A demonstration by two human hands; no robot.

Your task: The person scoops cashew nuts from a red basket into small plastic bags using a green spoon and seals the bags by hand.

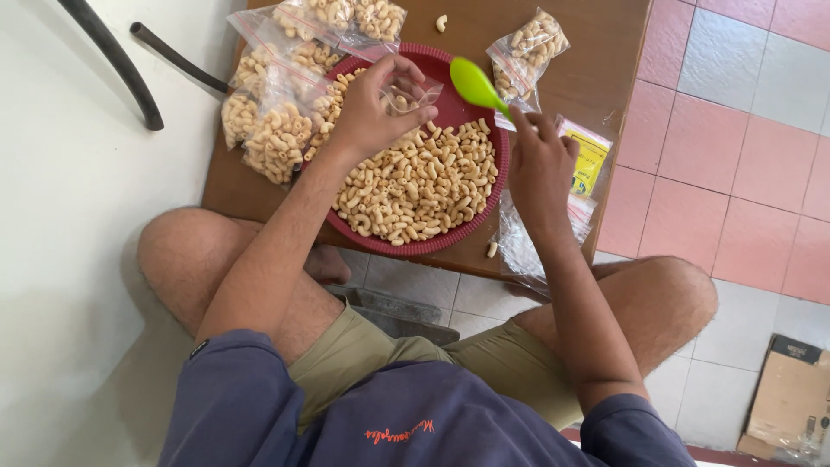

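At the far left two dark curved bars [117, 65] cross the pale floor beside the wooden table [596, 78]. Next, on the table's left part, lies a heap of filled clear bags [272, 138], each packed with tan elbow-shaped snack pieces; I count about five or six, though they overlap and the exact number is hard to tell. The heap touches and partly covers the left rim of one round red tray [454, 111], which carries a loose pile of snack pieces [419, 186] spread over its near half.

Above the tray's far side the left hand [372, 108] holds one small clear bag [411, 91], its fingers curled and pinching the bag's mouth between thumb and fingertips. Just to the right, the right hand [540, 160] grips the handle of one bright green spoon [477, 85], fingers pressed together around it, the bowl of the spoon raised over the tray's far rim close to the small bag.

One more filled bag [529, 50] lies past the spoon, and a single stray piece [442, 22] sits near the table's far edge. Under the right wrist are a yellow packet [590, 160] and a flat stack of empty clear bags [519, 251] hanging over the near edge. At the far right, on the tiled floor, stands one cardboard box [788, 398].
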